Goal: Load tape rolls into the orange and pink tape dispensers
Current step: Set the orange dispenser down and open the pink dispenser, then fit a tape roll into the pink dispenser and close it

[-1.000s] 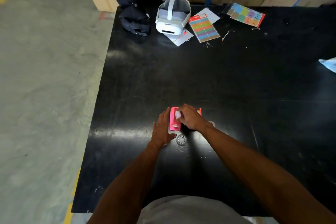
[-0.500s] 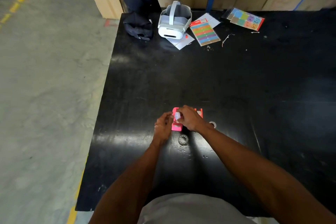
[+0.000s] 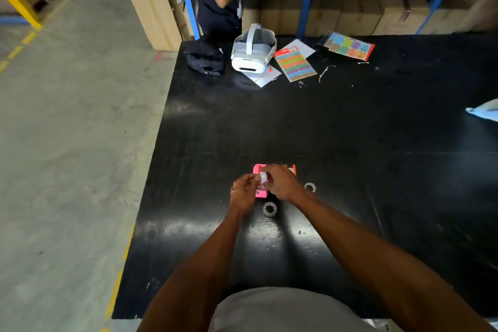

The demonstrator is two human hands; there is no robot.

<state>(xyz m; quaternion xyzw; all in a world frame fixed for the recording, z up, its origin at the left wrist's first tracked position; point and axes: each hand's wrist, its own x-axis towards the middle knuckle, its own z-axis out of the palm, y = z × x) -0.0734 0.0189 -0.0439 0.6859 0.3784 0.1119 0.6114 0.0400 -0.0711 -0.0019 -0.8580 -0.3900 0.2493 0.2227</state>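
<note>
- The left hand, fingers curled, pinches at the small white tape roll.
- The right hand grips that roll, held just above the pink dispenser on the black worktop.
- The orange dispenser peeks out behind.
- 2 spools lie nearby.
- Step in hand, probably: freeing the tape end; next, seat the roll in pink.

White headset, black cap, sticker sheets

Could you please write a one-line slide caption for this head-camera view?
Both hands, left and right, hold a small white tape roll above the pink dispenser on the black table.
</note>
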